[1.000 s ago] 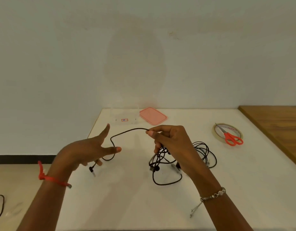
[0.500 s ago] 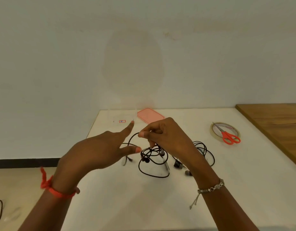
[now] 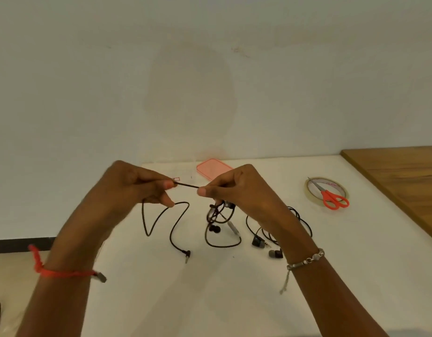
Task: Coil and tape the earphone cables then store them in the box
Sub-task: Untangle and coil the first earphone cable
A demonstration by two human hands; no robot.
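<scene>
Black cable [image 3: 185, 185] pinched taut; clear box [image 3: 183, 177] mostly hidden

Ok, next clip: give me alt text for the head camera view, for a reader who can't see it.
Two hands, left hand and right hand, pinch a short taut stretch of black earphone cable above a white table, its plug end trailing onto the surface. More tangled earphones lie beneath the right wrist; red scissors rest on a tape roll, a pink lid behind.

A black earphone cable [image 3: 176, 222] is stretched taut above a second tangled cable [image 3: 278, 229]; the clear box [image 3: 183, 175] sits at 12 o'clock.
</scene>
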